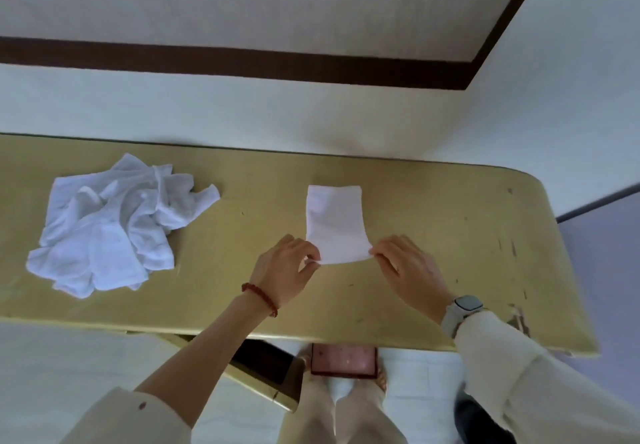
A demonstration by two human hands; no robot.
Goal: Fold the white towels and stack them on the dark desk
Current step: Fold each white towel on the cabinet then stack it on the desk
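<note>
Fingers point(313, 258) of both hands pinch the folded towel's point(334, 223) near corners on the counter point(433, 235); crumpled towels point(110, 225) lie well left.

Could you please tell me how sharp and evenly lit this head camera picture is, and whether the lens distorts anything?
Head view: soft overall and a little blurry; the wide lens bends the desk edges into curves; light is even and diffuse, faint shadows only beside the towel pile; the folded towel is so bright its weave is lost.
</note>
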